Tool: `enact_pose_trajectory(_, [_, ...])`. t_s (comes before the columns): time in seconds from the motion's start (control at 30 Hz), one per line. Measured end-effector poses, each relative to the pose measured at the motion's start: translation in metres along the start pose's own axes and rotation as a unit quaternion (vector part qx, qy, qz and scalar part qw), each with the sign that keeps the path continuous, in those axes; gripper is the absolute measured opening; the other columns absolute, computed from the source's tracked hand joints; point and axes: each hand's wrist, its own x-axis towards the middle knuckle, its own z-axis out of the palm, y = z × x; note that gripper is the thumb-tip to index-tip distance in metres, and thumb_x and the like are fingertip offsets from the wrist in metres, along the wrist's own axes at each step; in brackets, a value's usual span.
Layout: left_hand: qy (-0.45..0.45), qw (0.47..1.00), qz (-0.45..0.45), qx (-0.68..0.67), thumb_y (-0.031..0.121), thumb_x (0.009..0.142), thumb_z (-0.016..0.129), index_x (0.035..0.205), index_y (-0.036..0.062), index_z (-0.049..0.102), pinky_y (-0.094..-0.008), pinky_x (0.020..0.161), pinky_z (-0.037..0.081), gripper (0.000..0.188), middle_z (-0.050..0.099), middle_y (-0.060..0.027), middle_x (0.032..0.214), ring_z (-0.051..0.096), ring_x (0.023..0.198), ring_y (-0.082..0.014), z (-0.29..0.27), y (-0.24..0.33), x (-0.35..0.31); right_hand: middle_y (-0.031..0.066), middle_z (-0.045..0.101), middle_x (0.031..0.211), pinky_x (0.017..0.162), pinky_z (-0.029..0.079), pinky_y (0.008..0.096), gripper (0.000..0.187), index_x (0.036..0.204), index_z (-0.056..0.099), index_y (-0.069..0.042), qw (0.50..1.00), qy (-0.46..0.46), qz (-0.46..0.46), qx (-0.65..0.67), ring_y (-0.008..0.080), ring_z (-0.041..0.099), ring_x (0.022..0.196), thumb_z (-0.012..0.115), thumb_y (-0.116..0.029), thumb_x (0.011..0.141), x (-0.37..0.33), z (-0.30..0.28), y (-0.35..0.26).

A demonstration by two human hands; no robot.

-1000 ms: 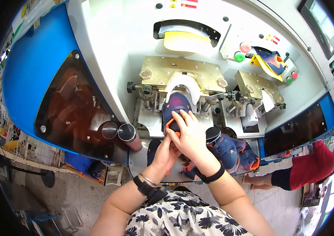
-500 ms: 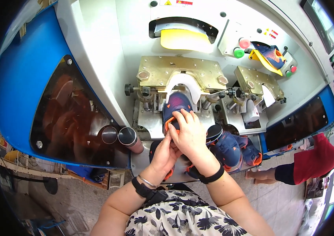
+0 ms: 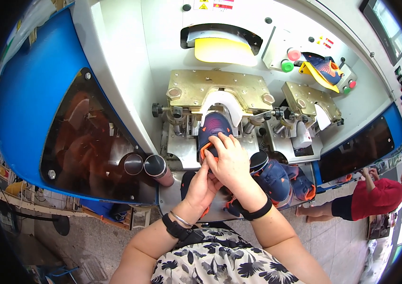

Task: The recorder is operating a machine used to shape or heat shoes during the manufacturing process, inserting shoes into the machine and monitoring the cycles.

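Under the brass clamp (image 3: 216, 90), both hands (image 3: 224, 165) grip a navy-orange shoe (image 3: 212, 128), fingers curled.

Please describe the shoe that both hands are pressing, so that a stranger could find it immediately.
On the white and blue machine, find the left brass plate with a white arch. The navy shoe with orange trim stands toe-up under that arch, held by the left hand and right hand; other shoes lie loose lower right.

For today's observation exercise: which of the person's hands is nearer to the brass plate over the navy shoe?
Right. The right hand lies on the navy shoe just below the brass plate; the left hand sits lower, under the right, farther from it.
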Motion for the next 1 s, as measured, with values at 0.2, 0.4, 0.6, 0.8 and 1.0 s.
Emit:
enact_pose_trajectory(0.2, [0.016,1.000,-0.007,0.005,0.051,0.103,0.044,0.132,0.0123,0.051,-0.0354,0.091,0.053,0.049,0.060,-0.0044,0.119,0.061,0.106,-0.0169,0.002,0.000,-0.002,0.0175,0.060,0.129,0.094,0.047,0.0512,0.042,0.123,0.060,-0.014,1.000,0.000,-0.006,-0.012,0.0398,0.055,0.121,0.066,-0.036,0.087,-0.001,-0.001,0.000])
enact_pose_trajectory(0.4, [0.002,1.000,-0.009,0.015,0.051,0.102,0.046,0.136,0.0155,0.049,-0.0392,0.095,0.050,0.049,0.063,-0.0105,0.115,0.063,0.105,-0.0209,-0.002,0.002,0.002,0.0186,0.061,0.128,0.095,0.046,0.0517,0.043,0.123,0.060,-0.013,1.000,0.016,-0.014,-0.003,0.0400,0.056,0.121,0.066,-0.036,0.087,0.000,-0.001,0.001])
enact_pose_trajectory(0.6, [-0.013,0.999,0.003,0.034,0.050,0.102,0.048,0.132,0.0135,0.052,-0.0387,0.090,0.053,0.048,0.064,-0.0098,0.111,0.064,0.101,-0.0210,-0.017,0.001,0.004,0.0199,0.059,0.131,0.096,0.045,0.0536,0.047,0.125,0.060,-0.012,1.000,0.015,-0.011,-0.024,0.0407,0.054,0.123,0.066,-0.039,0.087,-0.005,0.002,-0.003])
enact_pose_trajectory(0.8, [0.009,0.994,0.028,0.103,0.050,0.103,0.043,0.127,0.0112,0.055,-0.0383,0.087,0.055,0.047,0.066,-0.0078,0.106,0.066,0.096,-0.0191,-0.032,-0.011,0.002,0.0204,0.049,0.143,0.103,0.038,0.0610,0.057,0.133,0.055,-0.012,0.999,-0.021,-0.014,-0.032,0.0413,0.046,0.133,0.066,-0.044,0.087,-0.020,-0.001,0.000])
enact_pose_trajectory(1.0, [-0.013,0.988,0.054,0.142,0.049,0.104,0.041,0.122,0.0105,0.056,-0.0379,0.086,0.055,0.045,0.067,-0.0076,0.107,0.067,0.095,-0.0191,-0.042,-0.019,0.005,0.0186,0.041,0.150,0.107,0.034,0.0628,0.062,0.139,0.049,-0.012,0.999,-0.040,-0.023,-0.029,0.0389,0.039,0.139,0.064,-0.045,0.088,-0.026,-0.001,0.004])
